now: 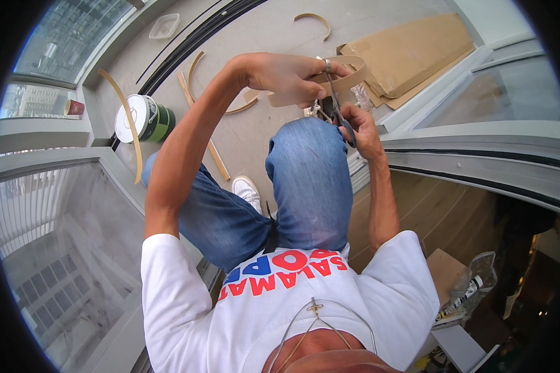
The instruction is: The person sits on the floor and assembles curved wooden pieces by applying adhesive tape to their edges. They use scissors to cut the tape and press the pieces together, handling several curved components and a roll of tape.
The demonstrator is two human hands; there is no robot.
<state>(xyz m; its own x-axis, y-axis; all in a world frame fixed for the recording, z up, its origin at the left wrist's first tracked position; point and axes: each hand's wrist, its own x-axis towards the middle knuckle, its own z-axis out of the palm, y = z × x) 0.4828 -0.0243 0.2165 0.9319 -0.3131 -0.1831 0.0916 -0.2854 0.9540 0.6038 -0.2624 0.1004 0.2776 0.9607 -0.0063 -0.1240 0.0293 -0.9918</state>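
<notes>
My left hand point(283, 78), with a ring on one finger, is closed on a thin tan flexible strip point(353, 79). The strip curls into a loop beyond my fingertips, above my bent knee. Scissors point(350, 132) with dark handles are gripped in my right hand point(365, 129). Their blades point up and away from me, close against the strip beside my left fingers. Whether the blades touch the strip, I cannot tell. Some small objects on the floor behind the scissors are partly hidden by my hands and knee.
At left, a white-lidded green bucket point(163, 122) has a curved tan strip point(128, 110) leaning across it. More strip pieces point(316, 18) and long black lengths point(196, 42) lie on the grey floor. Flattened cardboard point(410, 53) lies at far right, beside the sliding door frame point(479, 133).
</notes>
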